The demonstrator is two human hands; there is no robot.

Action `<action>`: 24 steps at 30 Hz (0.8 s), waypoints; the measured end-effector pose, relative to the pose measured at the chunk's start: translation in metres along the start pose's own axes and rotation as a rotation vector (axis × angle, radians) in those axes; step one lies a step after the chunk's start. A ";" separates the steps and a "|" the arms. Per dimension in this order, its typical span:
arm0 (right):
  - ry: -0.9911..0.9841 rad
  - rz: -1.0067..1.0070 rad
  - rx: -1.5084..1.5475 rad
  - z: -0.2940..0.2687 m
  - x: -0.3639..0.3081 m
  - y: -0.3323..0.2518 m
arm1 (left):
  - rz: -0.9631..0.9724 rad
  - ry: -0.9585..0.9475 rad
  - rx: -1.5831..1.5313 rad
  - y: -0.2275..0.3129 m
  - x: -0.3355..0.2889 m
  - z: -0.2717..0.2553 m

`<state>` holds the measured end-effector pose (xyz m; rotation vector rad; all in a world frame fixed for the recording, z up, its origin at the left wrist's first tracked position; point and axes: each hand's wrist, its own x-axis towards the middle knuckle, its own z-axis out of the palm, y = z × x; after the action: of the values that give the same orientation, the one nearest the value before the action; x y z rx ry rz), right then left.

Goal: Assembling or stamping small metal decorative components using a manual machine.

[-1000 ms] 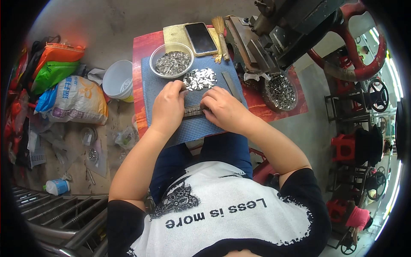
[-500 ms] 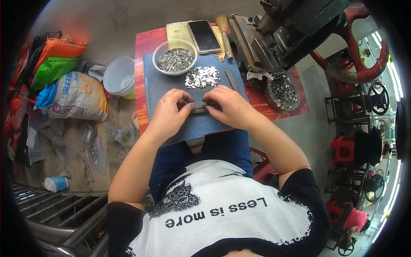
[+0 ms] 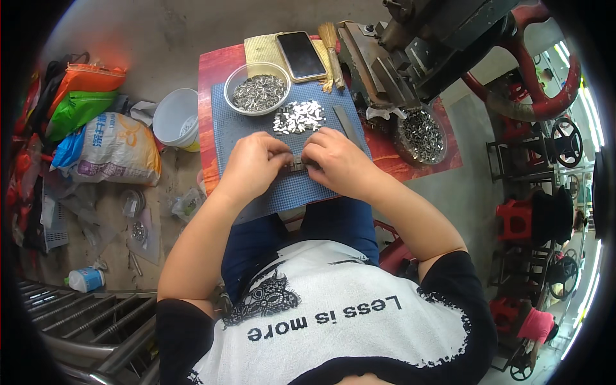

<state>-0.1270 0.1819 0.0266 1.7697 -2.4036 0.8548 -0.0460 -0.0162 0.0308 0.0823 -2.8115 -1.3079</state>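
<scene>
**Small metal pieces lined up on a blue mat**

A dark metal machine (image 3: pixel 443 38) is seen at the far right, with a red handwheel (image 3: pixel 545 83) beside it. A low red table (image 3: pixel 212 70) is set in front of the person, and most of its top is covered by a blue mat (image 3: pixel 244 128). On the floor to the left, a printed sack (image 3: pixel 112 151), orange and green bags (image 3: pixel 80 90) and a white bucket (image 3: pixel 176 119) are gathered, well apart from the hands.

At the far edge of the mat a clear bowl (image 3: pixel 258 90) filled with small grey metal pieces is placed, and just right of it a loose pile of shiny metal pieces (image 3: pixel 299 118) is spread on the mat. A black phone (image 3: pixel 301 54) is laid on a yellow cloth (image 3: pixel 263 46) beyond the bowl, with a small straw brush (image 3: pixel 332 51) to its right. A round dish of dark metal parts (image 3: pixel 420 135) is set at the right, near the machine.

Near the middle of the mat, a short row of metal pieces (image 3: pixel 295 166) is pinched from both ends. The left hand (image 3: pixel 253 165) is curled, its fingertips closed on the left end of the row; the right hand (image 3: pixel 337 160) is curled likewise on the right end. Both hands are pressed down on the mat, just near the pile.
</scene>
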 end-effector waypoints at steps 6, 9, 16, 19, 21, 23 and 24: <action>-0.005 -0.009 0.020 -0.003 0.001 -0.010 | 0.145 0.321 0.167 -0.014 0.019 0.020; -0.037 -0.028 -0.020 -0.003 0.000 -0.012 | 0.094 0.271 0.270 -0.009 0.023 0.022; 0.141 0.137 0.017 -0.004 0.024 0.017 | 0.223 0.316 0.135 0.004 0.001 0.017; 0.182 0.145 -0.045 0.014 0.040 0.035 | 0.100 0.219 -0.071 0.001 -0.009 0.015; 0.167 0.157 -0.057 0.017 0.043 0.037 | 0.017 0.193 -0.244 -0.003 -0.012 0.014; 0.151 0.170 -0.074 0.019 0.043 0.037 | -0.018 0.168 -0.236 -0.006 -0.012 0.011; 0.188 0.174 -0.061 0.022 0.042 0.037 | -0.052 0.141 -0.228 -0.007 -0.013 0.011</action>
<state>-0.1685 0.1430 0.0074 1.4065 -2.4569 0.9076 -0.0339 -0.0116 0.0184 0.2305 -2.5429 -1.5574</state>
